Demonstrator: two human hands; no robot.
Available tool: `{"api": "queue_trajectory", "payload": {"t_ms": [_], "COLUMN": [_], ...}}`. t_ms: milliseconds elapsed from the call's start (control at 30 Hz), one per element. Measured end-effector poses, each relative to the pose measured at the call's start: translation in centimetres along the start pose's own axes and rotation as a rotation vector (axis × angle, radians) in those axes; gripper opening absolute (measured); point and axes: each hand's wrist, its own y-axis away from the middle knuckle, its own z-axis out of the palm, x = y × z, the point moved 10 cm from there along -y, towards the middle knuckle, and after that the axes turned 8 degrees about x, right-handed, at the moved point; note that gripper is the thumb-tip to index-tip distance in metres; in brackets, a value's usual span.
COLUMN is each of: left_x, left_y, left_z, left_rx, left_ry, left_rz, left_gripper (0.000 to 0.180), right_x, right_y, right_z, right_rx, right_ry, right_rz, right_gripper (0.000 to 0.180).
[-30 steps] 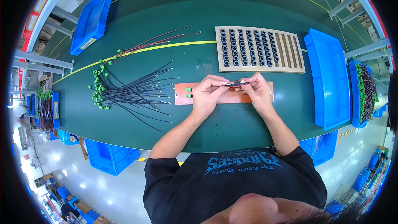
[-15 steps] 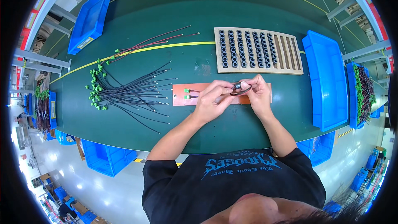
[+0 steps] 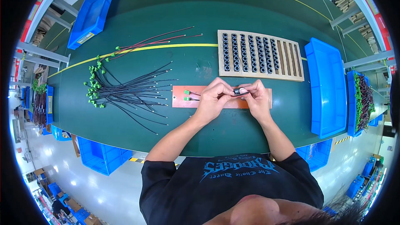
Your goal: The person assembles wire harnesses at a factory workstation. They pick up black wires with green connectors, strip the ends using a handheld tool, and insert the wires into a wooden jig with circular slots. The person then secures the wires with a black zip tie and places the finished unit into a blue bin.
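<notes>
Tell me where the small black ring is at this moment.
In the head view, the black ring sits between the left hand and right hand, above the orange board, near the wooden tray.

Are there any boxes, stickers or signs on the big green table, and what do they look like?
Blue bin: far left, rectangular, small pale label on its near wall.
Blue bin: right side, long, rectangular, no label showing.
Wooden tray: middle back, slatted, rows of black rings.
No screens or signs in view.

The counter (image 3: 200, 58) carries 1 wooden rack (image 3: 260, 55), 1 copper-coloured plate (image 3: 183, 100), 2 green connectors (image 3: 186, 95) and 2 blue trays (image 3: 92, 13); 2 hands (image 3: 214, 100) share 1 black ring (image 3: 240, 91).
</notes>
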Motion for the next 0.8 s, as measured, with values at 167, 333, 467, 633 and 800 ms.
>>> {"api": "queue_trajectory", "payload": {"t_ms": [167, 333, 467, 633, 800], "left_x": [-0.2, -0.7, -2.5, -2.5, -2.3], "left_y": [-0.1, -0.7, -0.4, -0.4, -0.4], "left_z": [-0.1, 0.2, -0.4, -0.4, -0.4], "left_rx": [-0.106, -0.172, -0.137, -0.138, -0.143], "left_ry": [-0.105, 0.078, 0.24, 0.278, 0.292], "left_rz": [-0.03, -0.106, -0.32, -0.333, -0.273], "left_gripper": [0.012, 0.016, 0.019, 0.022, 0.022], "right_x": [-0.2, -0.8, -1.8, -1.1, -4.5], "right_y": [0.3, 0.5, 0.4, 0.4, 0.5], "right_z": [0.4, 1.2, 1.7, 0.8, 1.5], "right_rx": [-0.023, -0.134, -0.245, -0.141, -0.039], "right_ry": [0.04, 0.105, -0.051, 0.018, 0.489], "right_rz": [-0.009, 0.016, 0.063, 0.119, -0.3], "right_gripper": [0.023, 0.031, 0.031, 0.018, 0.007]}}
